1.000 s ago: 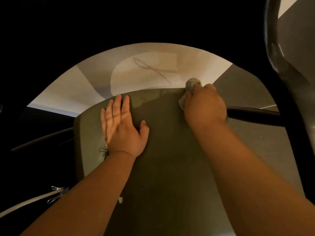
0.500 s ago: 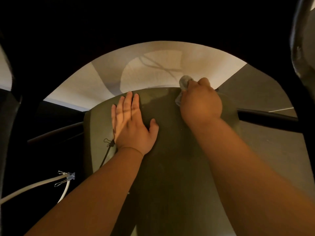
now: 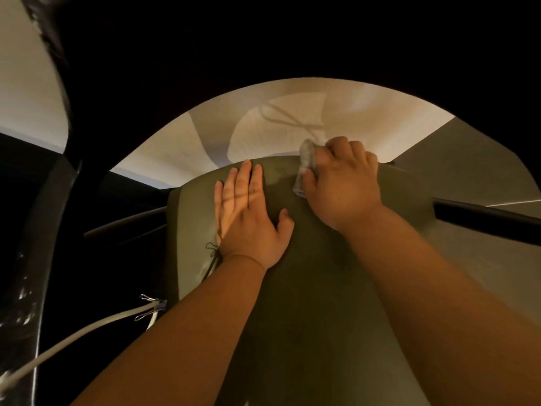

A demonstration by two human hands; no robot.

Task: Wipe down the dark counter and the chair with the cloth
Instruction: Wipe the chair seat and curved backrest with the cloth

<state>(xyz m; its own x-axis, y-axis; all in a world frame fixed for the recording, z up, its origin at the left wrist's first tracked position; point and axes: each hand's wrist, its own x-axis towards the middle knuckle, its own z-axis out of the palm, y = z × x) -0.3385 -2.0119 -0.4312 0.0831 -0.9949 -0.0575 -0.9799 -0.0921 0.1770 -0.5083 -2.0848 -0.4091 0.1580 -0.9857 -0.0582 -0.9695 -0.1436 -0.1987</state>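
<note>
Here right hand bunches crumpled cloth on smooth curved chair.

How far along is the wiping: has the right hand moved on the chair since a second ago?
Yes. The right hand, holding the cloth, slid left along the chair edge, away from the black bar.

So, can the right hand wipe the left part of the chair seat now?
Probably not all of it: the left hand lies flat there, in the way of the right hand, which grips the cloth at the far edge of the chair seat. Nothing else blocks it.
</note>
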